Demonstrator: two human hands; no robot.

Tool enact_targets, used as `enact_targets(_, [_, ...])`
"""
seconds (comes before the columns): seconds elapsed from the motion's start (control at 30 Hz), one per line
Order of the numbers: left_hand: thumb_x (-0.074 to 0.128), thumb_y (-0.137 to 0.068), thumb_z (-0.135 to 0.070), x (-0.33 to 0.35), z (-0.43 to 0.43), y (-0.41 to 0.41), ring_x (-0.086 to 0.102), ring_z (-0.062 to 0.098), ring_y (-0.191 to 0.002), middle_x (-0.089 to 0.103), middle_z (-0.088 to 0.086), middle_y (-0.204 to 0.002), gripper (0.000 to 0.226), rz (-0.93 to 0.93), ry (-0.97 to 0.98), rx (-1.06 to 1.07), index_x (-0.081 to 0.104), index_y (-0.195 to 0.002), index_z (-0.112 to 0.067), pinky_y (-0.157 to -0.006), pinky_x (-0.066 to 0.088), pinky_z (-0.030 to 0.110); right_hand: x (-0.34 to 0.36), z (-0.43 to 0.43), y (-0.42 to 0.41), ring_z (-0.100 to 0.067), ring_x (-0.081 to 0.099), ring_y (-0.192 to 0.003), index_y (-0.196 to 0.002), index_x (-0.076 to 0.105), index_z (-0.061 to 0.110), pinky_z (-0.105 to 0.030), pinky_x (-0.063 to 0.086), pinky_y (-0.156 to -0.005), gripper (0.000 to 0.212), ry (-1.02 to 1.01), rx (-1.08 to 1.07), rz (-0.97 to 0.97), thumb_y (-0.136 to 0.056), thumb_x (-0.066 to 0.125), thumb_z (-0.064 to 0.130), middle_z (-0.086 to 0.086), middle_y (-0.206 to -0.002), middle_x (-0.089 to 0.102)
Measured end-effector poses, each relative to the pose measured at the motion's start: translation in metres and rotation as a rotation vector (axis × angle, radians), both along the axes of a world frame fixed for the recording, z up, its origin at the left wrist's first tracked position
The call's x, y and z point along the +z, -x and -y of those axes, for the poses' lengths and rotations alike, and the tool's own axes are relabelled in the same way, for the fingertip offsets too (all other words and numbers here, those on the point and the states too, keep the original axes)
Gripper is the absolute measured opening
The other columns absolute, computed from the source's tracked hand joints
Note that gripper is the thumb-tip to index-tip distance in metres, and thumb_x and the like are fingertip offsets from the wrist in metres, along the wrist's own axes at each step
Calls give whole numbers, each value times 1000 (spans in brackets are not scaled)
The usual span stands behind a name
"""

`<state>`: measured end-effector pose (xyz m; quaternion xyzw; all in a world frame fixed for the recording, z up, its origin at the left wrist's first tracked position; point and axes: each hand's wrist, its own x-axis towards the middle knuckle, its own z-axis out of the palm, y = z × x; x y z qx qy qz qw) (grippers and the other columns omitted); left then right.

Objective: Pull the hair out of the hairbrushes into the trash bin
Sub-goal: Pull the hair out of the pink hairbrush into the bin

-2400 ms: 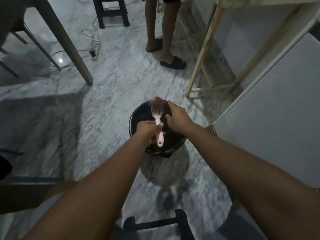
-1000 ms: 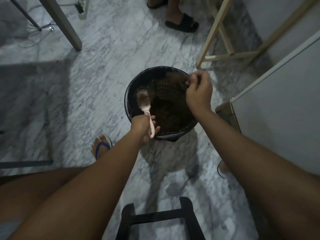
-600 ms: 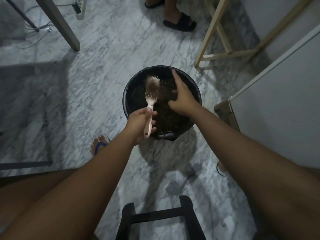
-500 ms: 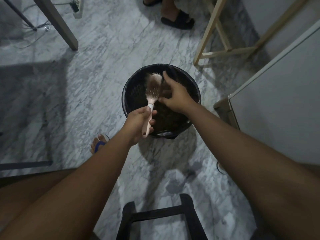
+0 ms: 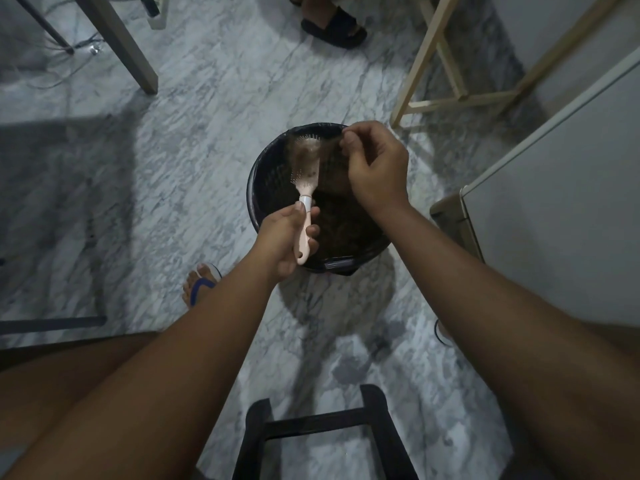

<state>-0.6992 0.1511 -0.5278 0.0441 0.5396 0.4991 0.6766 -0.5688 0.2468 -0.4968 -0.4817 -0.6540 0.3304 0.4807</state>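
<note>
Two hands over bin (image 5: pixel 258 188). Left hand (image 5: pixel 284 237) fisted round brush (image 5: pixel 304 161) handle, head above bin. Right hand (image 5: pixel 375 164) pinching hair (image 5: pixel 329 147) stretched from bristles. Advice: steady brush, pull slowly away, release over bin.

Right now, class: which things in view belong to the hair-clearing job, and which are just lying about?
In the job: hairbrush, hair, trash bin, left hand, right hand.

Lying about: black stool, wooden frame, table leg, black sandal.
</note>
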Motion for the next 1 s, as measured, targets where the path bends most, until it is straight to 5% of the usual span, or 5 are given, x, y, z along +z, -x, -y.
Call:
enact_targets(0.33, [44,-105,-27,-5,-7,0,45,7,-53,51,1,-80,27,10,87,68,61,-102,-7,-42,40,19,-6,5,-9,-8,60,-67,-97,46,9,-29,50,-64,12,-14,-275,-120,-104,36,11,-7,-79,59])
enact_targets(0.5, [45,-104,-27,2,-6,1,45,8,-55,56,0,-86,32,-18,45,27,58,-123,-4,-43,39,20,-31,5,-25,-20,53,-120,-143,35,13,-29,45,-96,65,677,71,429,-83,60,15,-5,-137,46])
enact_targets(0.63, [44,-104,-24,5,-3,0,46,7,-54,58,0,-85,34,-36,13,-19,55,-129,-3,-43,38,20,-31,16,-11,-19,50,-130,-156,18,31,-37,46,-105,83,575,227,185,-88,65,31,-7,-159,28])
enact_targets(0.83, [43,-105,-22,12,-1,-1,45,8,-55,60,1,-89,30,-8,-13,-37,55,-124,-2,-43,38,20,-28,14,3,-8,67,-86,-111,73,11,-32,56,-82,27,245,113,264,-95,64,31,-1,-97,75])
enact_targets(1.0, [41,-106,-27,5,-5,0,44,5,-50,50,-1,-77,28,98,54,109,58,-105,-4,-41,38,16,-18,12,0,-9,61,-75,-91,75,5,-16,46,-69,18,-82,-16,154,-96,61,16,-3,-82,70])
